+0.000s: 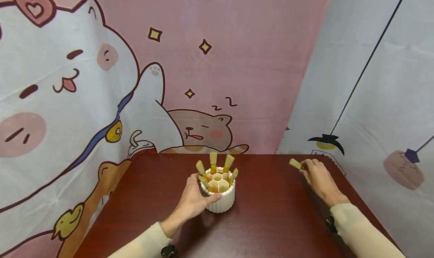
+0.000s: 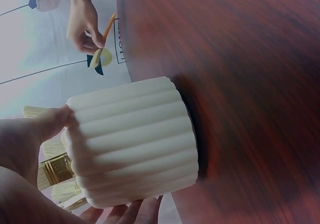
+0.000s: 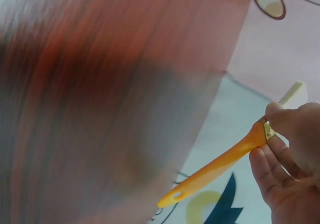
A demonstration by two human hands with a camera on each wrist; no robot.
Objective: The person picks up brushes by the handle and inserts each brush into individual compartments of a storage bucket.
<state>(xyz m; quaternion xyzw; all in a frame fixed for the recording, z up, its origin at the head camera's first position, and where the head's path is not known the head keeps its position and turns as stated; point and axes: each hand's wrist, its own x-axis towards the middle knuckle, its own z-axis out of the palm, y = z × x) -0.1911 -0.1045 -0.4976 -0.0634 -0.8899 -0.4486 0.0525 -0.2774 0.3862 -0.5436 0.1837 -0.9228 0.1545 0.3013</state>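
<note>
A white ribbed round holder (image 1: 220, 203) with inner compartments stands on the table. Several paintbrushes (image 1: 213, 158) sit in it, bristles up. My left hand (image 1: 193, 197) grips the holder from its left side, thumb at the front of the rim; the left wrist view shows its ribbed wall (image 2: 135, 144) close up. Over the table's right part, away from the holder, my right hand (image 1: 317, 177) pinches a paintbrush (image 3: 215, 166) near its gold ferrule. The orange handle points downward and the pale bristles stick out beyond the thumb.
The dark red-brown table (image 1: 264, 220) reaches back to a cartoon-printed cloth (image 1: 264, 62) hanging behind it. Another stretch of printed cloth hangs along the right side. A dark band (image 1: 168, 250) sits at the left wrist.
</note>
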